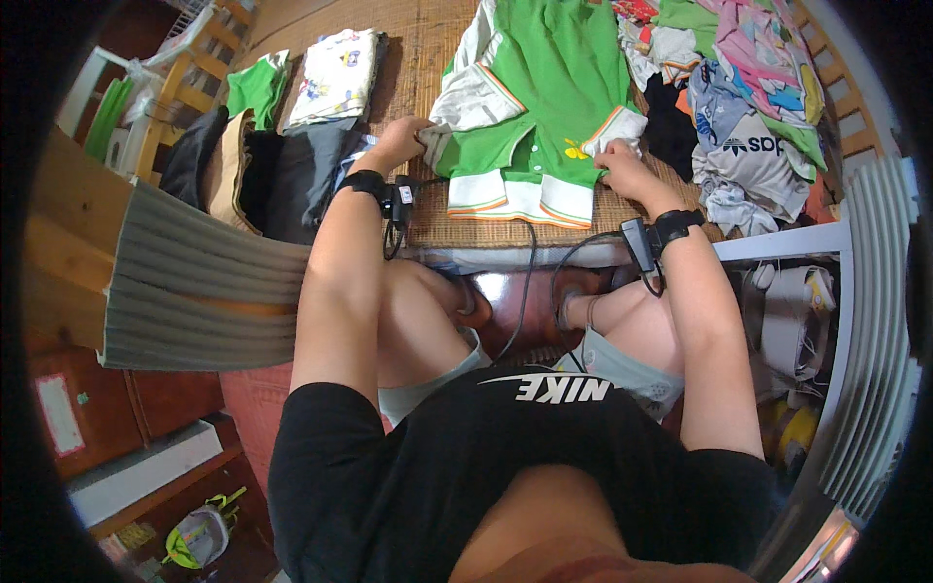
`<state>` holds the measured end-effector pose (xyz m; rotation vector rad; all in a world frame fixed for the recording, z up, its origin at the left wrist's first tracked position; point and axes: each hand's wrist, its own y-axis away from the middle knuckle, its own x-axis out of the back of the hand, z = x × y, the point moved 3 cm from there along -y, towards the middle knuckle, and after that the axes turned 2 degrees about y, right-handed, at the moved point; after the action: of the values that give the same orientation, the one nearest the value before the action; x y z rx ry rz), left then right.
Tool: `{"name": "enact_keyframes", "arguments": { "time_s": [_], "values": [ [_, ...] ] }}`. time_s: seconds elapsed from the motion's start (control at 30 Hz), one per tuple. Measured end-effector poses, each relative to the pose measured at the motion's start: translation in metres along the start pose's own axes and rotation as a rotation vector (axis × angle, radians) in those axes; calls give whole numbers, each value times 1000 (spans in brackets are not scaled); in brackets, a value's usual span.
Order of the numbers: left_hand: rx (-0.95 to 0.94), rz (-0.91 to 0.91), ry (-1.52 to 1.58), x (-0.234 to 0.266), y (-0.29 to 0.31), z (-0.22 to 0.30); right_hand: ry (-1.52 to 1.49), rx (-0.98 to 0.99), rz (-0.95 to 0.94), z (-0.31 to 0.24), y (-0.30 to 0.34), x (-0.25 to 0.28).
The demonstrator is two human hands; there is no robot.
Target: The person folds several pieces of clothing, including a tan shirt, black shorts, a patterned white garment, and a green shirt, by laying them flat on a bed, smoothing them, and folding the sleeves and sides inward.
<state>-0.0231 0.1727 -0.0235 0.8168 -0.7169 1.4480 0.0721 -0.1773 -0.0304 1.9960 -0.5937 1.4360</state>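
Observation:
A green polo shirt [569, 73] with white sleeves lies spread on a woven mat, its white, orange-striped collar [476, 197] nearest me. Its buttoned placket and a small yellow emblem face up. My left hand [398, 143] is closed at the shirt's left side, fingertips on a greyish-green bit of cloth beside the white sleeve. At the opposite side, my right hand [627, 171] pinches the green edge close to the right sleeve cuff. Parts of the fingers on both hands are hidden.
Folded clothes, including a white printed stack [335, 78] and dark garments [316, 170], lie at left. A loose heap of clothes [753, 126] fills the right. Wooden rails [199, 73] border the mat [418, 219]. Black cables [530, 282] hang between my wrists.

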Motion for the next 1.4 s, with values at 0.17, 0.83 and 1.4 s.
{"name": "enact_keyframes", "arguments": {
  "time_s": [0.17, 0.83, 1.4],
  "values": [
    [-151, -4, -119, 7, 0, 31, -211, 177, 159, 4, 3, 17],
    [390, -606, -59, 25, 1, 20, -562, 50, -501, 4, 26, 41],
    [425, -20, 876, -7, -13, -3, -890, -564, -117, 55, -4, 6]
  ]
}}
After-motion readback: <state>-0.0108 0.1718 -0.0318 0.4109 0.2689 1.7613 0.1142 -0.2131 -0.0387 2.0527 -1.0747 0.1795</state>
